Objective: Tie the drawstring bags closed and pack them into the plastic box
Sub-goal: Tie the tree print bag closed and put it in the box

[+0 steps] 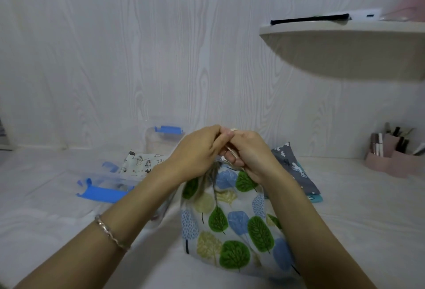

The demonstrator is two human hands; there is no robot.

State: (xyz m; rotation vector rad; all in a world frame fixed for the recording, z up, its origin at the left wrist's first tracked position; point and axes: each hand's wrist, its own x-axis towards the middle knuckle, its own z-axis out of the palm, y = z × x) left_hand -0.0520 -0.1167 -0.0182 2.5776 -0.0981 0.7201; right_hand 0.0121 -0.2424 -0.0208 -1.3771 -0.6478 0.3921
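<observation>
While both hands meet over the gathered mouth of the tree-print bag (pixel 234 226), we see the right hand (pixel 250 153) with fingers curled round the beige drawstring (pixel 230 148), cord looped over one finger. The left hand (pixel 197 150) touches it knuckle to knuckle, fingers curled in. It seems to pinch the same cord, but its fingertips are hidden behind the hand. The bag stands directly under the hands on the white surface (pixel 46 208), between the forearms, its neck bunched against the right palm. A bracelet (pixel 110 233) sits on the left wrist.

We note the clear plastic box (pixel 161 138) with a blue latch behind the left hand, partly blocked by it. A dog-print bag (pixel 142 162) lies flat just in front of the box, and a clear lid (pixel 103 187) with blue clips is nearer left. The grey bag (pixel 292 166) lies beside the right wrist, partly covered by the arm. A pink organiser (pixel 391 155) stands far right and a shelf (pixel 345 51) is on the wall above.
</observation>
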